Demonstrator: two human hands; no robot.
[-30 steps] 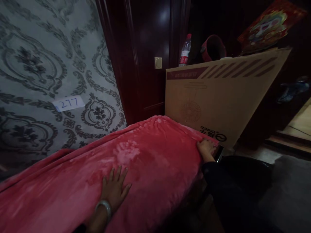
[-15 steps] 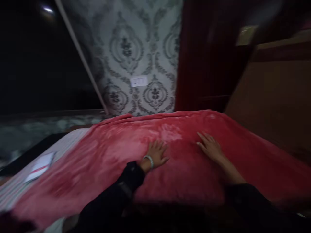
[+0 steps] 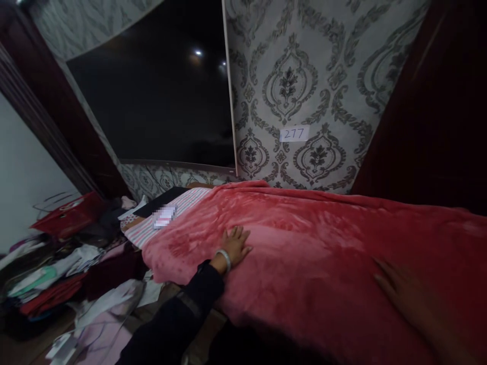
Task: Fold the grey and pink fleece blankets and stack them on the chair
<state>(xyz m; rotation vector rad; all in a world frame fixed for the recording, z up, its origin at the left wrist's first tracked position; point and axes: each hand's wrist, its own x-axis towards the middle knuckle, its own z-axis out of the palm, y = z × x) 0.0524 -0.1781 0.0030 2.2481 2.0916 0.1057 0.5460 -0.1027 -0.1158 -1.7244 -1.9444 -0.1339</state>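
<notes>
The red plush blanket [image 3: 289, 284] lies spread below the damask-patterned wall [image 3: 331, 96], its top mostly smooth; folds along the wall side look unsmoothed, and 1 end of the striped cloth [image 3: 190, 201] is uncovered. The left hand [image 3: 233, 247] rests palm down on the blanket, fingers slightly parted, gripping nothing. The right hand [image 3: 404, 288], blurred, has fingers outstretched over it, apparently holding nothing; I cannot tell whether it presses.

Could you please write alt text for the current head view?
The left hand, with a bracelet, rests on a red plush blanket; the right hand is blurred over the blanket. Behind are a dark television and patterned wallpaper with a label reading 277.
</notes>
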